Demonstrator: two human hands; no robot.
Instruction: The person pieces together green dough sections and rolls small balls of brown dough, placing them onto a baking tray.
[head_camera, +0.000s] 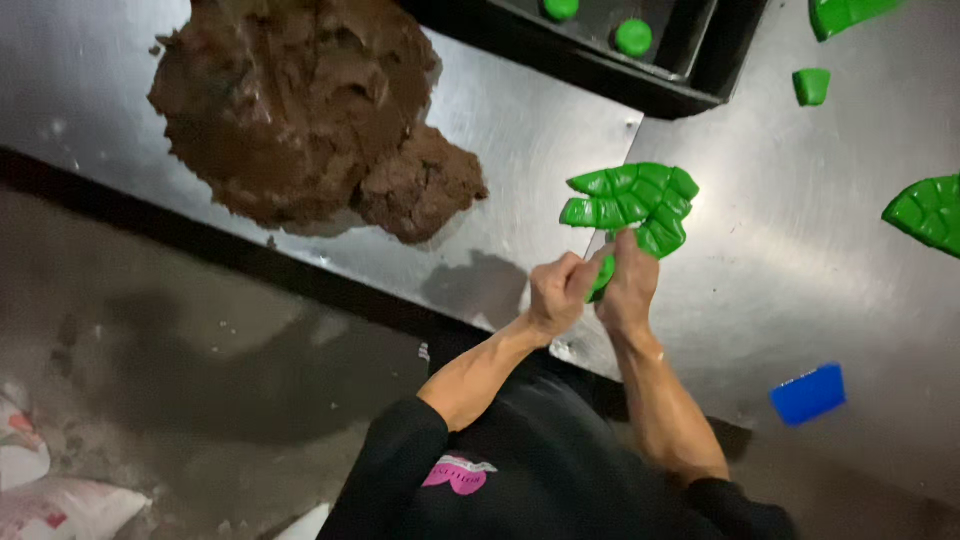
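Note:
My left hand and my right hand meet over the steel table, both closed around a small piece of green dough pinched between them. Just beyond my fingers lies a slab of green dough scored into several segments. The piece in my hands is mostly hidden by my fingers.
A big mound of brown paste sits at the left of the table. A dark tray at the back holds green balls. More green dough pieces lie at the right. A blue scraper rests near the front edge.

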